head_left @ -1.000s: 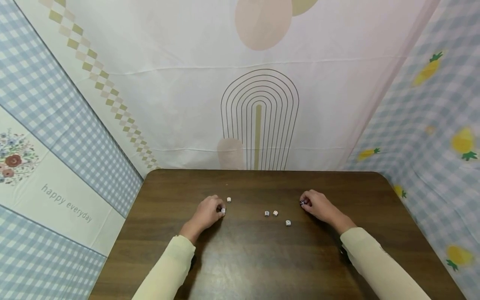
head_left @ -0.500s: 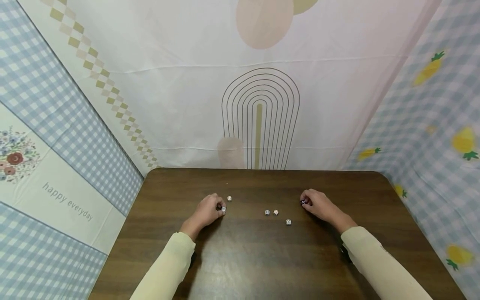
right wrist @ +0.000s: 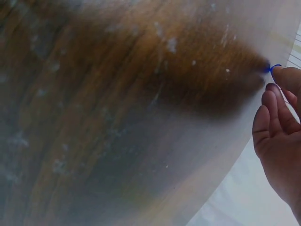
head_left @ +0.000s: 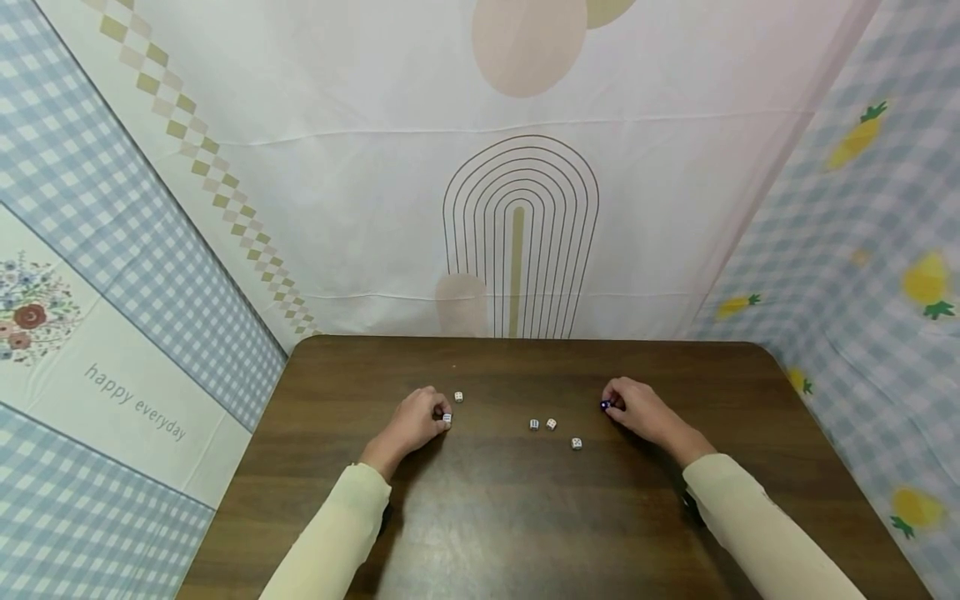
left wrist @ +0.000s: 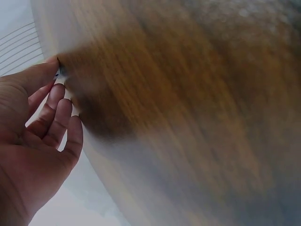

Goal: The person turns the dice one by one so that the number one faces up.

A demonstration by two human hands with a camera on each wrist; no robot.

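At the left of the table my left hand (head_left: 412, 417) pinches a white die (head_left: 447, 418) between thumb and fingers. Just beyond it lies another white die (head_left: 459, 397). The left wrist view shows the thumb and fingers meeting at the die, which is mostly hidden there. On the right side, a dark blue die (head_left: 604, 406) is held in the fingertips of my right hand (head_left: 639, 411). Only a blue edge of the die (right wrist: 276, 66) shows past the thumb in the right wrist view.
Between the hands lie three white dice: one die (head_left: 534, 425), a second die (head_left: 551, 424) close beside it, and a third die (head_left: 577, 444) nearer me. The brown wooden table (head_left: 480, 517) ends at a patterned cloth wall (head_left: 360, 233).
The blue die has turned in my right fingers: a face with several pips showed before, now one with a single pip. My left hand and the loose dice stay in place.
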